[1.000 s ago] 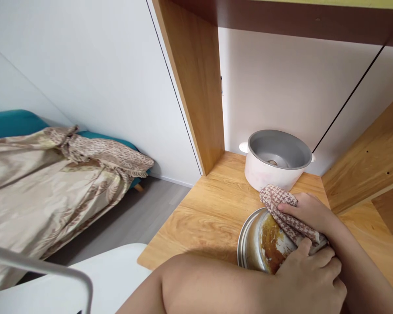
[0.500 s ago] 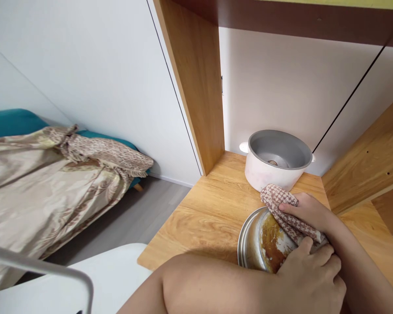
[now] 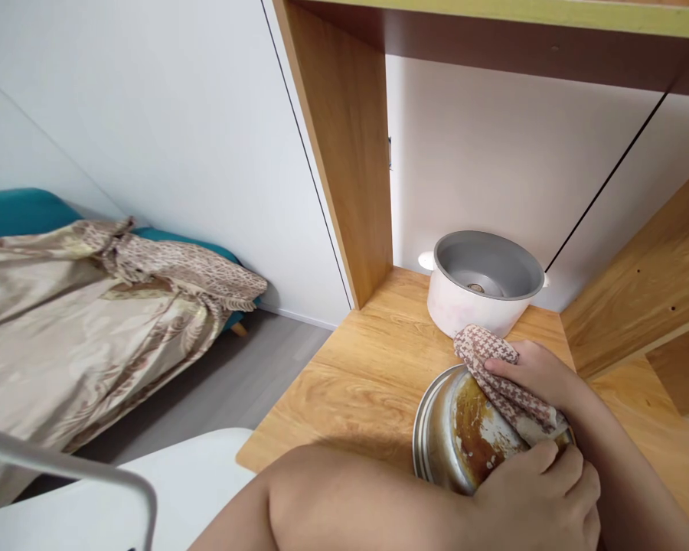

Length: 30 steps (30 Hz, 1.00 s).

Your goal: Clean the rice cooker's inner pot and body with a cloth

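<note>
A round metal pot with brown burnt stains lies tilted on the wooden desk, its stained side facing me. My left hand curls around its lower right rim and grips it. Pressed against the pot's upper right side by my right hand is a brown-and-white houndstooth cloth, the fingers closed over it. My left forearm crosses the bottom of the view.
A white cooker body with a grey inner bowl stands at the back of the desk. A wooden upright panel rises on the left and a shelf runs overhead. A bed with beige bedding is at left, and a white chair near.
My hands and the pot have barely moved; the pot is tilted slightly more and shows more of its stained surface. The view has shifted down a little.
</note>
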Available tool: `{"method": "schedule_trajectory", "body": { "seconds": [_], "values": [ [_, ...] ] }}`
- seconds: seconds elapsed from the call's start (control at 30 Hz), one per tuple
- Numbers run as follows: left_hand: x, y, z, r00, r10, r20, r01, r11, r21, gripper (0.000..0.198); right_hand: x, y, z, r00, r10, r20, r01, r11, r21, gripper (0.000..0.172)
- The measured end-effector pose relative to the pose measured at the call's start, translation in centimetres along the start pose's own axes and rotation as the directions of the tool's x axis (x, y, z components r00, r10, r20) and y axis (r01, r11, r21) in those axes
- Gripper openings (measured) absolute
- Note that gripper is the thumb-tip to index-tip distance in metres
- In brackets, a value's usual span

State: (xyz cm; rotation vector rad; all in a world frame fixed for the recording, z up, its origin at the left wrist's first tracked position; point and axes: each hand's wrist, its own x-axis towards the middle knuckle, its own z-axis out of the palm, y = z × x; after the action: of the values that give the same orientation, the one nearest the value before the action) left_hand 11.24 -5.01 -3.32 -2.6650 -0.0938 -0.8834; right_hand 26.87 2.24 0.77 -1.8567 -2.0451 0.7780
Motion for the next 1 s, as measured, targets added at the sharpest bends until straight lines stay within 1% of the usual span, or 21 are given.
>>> {"method": "schedule_trajectory", "body": {
  "seconds": [0.1, 0.17, 0.3, 0.47, 0.6, 0.73, 0.77, 0.83, 0.93, 1.0],
  "values": [
    [-0.3, -0.2, -0.4, 0.996, 0.06, 0.072, -0.059, 0.998, -0.014, 0.03, 0.0, 0.0, 0.0, 1.0, -0.014, -0.002, 0.014, 1.0, 0.009, 0.052],
    [-0.5, -0.3, -0.5, 0.993, 0.066, 0.093, -0.063, 0.997, -0.038, 0.031, 0.0, 0.0, 0.0, 1.0, -0.018, -0.003, 0.018, 1.0, 0.013, 0.053],
    [-0.5, -0.1, -0.3, 0.995, 0.055, 0.085, -0.047, 0.995, -0.084, 0.027, 0.0, 0.0, 0.0, 1.0, -0.019, 0.007, 0.018, 0.999, 0.043, 0.051],
    [-0.2, 0.3, 0.1, 0.996, -0.01, 0.09, 0.021, 0.992, -0.121, 0.02, 0.0, 0.1, 0.0, 0.999, -0.022, 0.025, 0.02, 0.996, 0.09, 0.05],
    [-0.1, 0.4, 0.1, 0.995, -0.044, 0.091, 0.057, 0.988, -0.147, 0.022, 0.0, -0.2, -0.1, 1.0, 0.015, -0.008, -0.015, 1.0, -0.008, 0.054],
    [-0.1, 0.4, 0.2, 0.996, -0.05, 0.078, 0.062, 0.986, -0.152, 0.022, -0.1, -0.5, -0.1, 0.99, 0.115, -0.08, -0.125, 0.983, -0.133, 0.054],
    [-0.2, 0.5, 0.3, 0.996, -0.053, 0.072, 0.063, 0.987, -0.151, 0.022, -0.1, -0.6, 0.0, 0.988, 0.123, -0.089, -0.134, 0.98, -0.144, 0.054],
    [-0.3, 0.6, 0.4, 0.996, -0.065, 0.058, 0.073, 0.987, -0.142, 0.022, -0.2, -0.5, 0.0, 0.995, 0.077, -0.066, -0.084, 0.99, -0.111, 0.053],
    [-0.5, 0.9, 0.7, 0.996, -0.081, 0.039, 0.085, 0.991, -0.103, 0.02, -0.2, -0.2, -0.1, 0.996, -0.081, 0.031, 0.077, 0.993, 0.088, 0.049],
    [-0.6, 0.9, 0.8, 0.997, -0.078, 0.019, 0.08, 0.994, -0.078, 0.02, -0.1, 0.0, -0.2, 0.988, -0.141, 0.068, 0.125, 0.971, 0.206, 0.051]
  ]
}}
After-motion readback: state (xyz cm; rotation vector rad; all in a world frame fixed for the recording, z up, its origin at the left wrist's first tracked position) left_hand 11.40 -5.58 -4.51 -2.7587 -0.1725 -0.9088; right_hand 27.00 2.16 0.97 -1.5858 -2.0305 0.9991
